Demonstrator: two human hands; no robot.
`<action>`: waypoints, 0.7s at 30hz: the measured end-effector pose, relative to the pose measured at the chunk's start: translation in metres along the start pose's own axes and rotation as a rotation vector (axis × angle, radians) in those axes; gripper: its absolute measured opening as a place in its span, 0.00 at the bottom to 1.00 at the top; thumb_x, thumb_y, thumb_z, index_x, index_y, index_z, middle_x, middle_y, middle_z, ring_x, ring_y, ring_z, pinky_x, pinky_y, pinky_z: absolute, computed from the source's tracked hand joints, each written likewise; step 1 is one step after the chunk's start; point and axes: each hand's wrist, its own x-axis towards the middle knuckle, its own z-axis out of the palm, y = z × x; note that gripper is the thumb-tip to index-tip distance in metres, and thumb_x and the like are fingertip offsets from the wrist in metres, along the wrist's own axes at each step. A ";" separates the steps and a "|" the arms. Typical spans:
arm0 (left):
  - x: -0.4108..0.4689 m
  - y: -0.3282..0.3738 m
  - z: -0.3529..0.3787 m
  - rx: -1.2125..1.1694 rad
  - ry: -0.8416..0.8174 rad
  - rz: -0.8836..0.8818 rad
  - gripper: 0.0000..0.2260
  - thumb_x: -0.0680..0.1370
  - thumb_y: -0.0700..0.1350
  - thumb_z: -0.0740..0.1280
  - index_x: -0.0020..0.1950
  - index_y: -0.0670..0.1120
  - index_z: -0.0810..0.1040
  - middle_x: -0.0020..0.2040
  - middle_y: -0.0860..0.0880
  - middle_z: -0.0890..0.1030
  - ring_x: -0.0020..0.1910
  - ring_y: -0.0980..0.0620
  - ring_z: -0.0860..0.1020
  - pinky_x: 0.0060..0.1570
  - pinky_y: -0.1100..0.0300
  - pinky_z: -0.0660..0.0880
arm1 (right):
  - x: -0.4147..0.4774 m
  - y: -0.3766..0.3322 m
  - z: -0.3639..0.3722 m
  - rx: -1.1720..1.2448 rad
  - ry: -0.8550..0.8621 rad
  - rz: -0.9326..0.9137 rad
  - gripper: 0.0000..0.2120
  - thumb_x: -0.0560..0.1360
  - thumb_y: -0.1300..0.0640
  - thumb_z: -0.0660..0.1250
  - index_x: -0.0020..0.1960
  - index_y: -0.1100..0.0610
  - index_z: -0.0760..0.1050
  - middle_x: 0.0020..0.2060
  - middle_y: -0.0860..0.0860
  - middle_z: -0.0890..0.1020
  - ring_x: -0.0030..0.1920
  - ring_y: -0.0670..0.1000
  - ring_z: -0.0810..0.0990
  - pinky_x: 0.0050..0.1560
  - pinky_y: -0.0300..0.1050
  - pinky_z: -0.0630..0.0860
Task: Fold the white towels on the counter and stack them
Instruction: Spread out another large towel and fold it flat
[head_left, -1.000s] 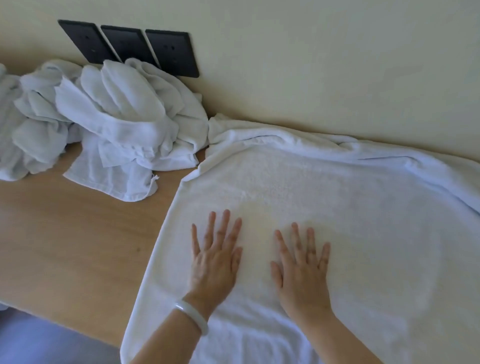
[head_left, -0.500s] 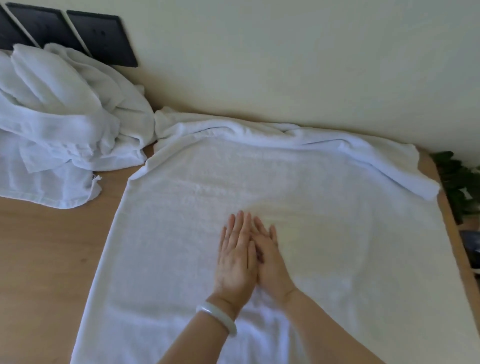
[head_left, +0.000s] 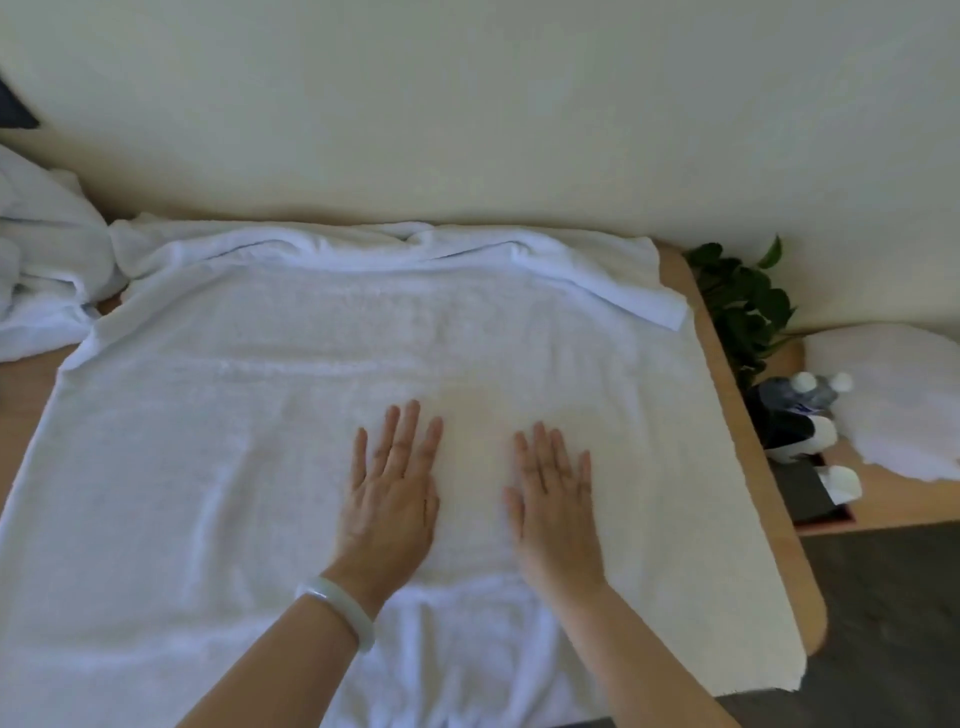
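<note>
Both hands are moving apart: half a second earlier they were lying one partly over the other at the middle of the towel (head_left: 208, 467), and now the left hand (head_left: 389, 499) and the right hand (head_left: 556, 514) are resting side by side with a clear gap between them. Each hand is lying palm down with straight, slightly spread fingers, pressing on the cloth and gripping nothing. This is reading as an outward smoothing stroke, so the task is judged to be at the flattening step, with no fold yet made in this towel. The towel is lying spread across the counter (head_left: 23, 400), covering most of its width and hanging over the near edge. Its middle is looking flat, while its far edge (head_left: 389, 249) is sitting bunched in a ridge along the wall, and the far right corner (head_left: 649, 296) is lying turned over on itself. More unfolded white towels (head_left: 41, 260) are lying heaped at the left, touching the spread one. No folded stack is showing in this view.
</note>
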 end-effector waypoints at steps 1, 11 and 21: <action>0.002 0.015 0.005 0.012 -0.016 0.075 0.26 0.80 0.49 0.51 0.79 0.48 0.58 0.80 0.45 0.56 0.79 0.45 0.54 0.74 0.42 0.52 | 0.000 -0.007 0.002 -0.011 -0.015 -0.104 0.26 0.80 0.49 0.52 0.76 0.57 0.64 0.76 0.56 0.65 0.76 0.57 0.62 0.74 0.61 0.53; -0.001 0.026 0.018 0.107 -0.104 0.066 0.27 0.81 0.54 0.48 0.80 0.52 0.54 0.81 0.49 0.52 0.79 0.47 0.50 0.75 0.40 0.50 | 0.009 0.113 -0.033 -0.029 -0.231 0.598 0.30 0.79 0.36 0.35 0.77 0.42 0.30 0.79 0.49 0.35 0.78 0.61 0.36 0.70 0.76 0.44; -0.002 0.027 0.018 0.119 -0.108 0.057 0.27 0.81 0.54 0.46 0.81 0.52 0.51 0.81 0.49 0.49 0.80 0.48 0.47 0.76 0.41 0.48 | -0.011 0.132 -0.051 -0.047 -0.221 0.633 0.33 0.78 0.33 0.36 0.77 0.43 0.29 0.79 0.50 0.35 0.78 0.60 0.37 0.71 0.77 0.47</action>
